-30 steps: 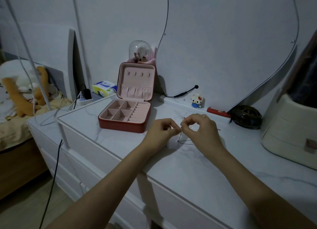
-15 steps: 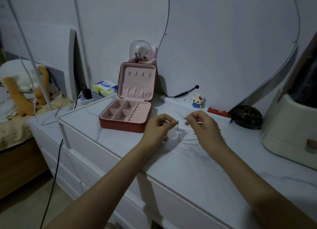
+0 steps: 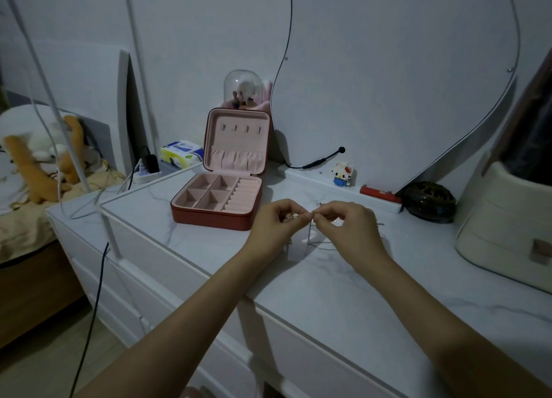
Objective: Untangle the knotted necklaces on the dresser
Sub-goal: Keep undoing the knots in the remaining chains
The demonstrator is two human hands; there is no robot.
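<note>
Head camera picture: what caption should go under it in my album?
Two hands, left and right, pinch tangled necklaces above a white dresser, beside an open jewelry box.

Thin tangled necklaces (image 3: pixel 313 236) hang pinched above the marble dresser (image 3: pixel 328 293).

Two bare forearms reach into view from the bottom edge of the head-camera frame, with no sleeves, cuffs or gloves visible anywhere along their length. The left hand (image 3: pixel 276 224) carries no watch, bracelet or band at the wrist, and none shows on the wrist of the right hand (image 3: pixel 348 229) either. The fingers are slim, the nails short and apparently unpainted, though the dim light leaves that uncertain. Whether any finger wears a ring cannot be told at this size. No tattoos, plasters or other markings show on the lit upper sides of the arms; their undersides fall in shadow.
</note>
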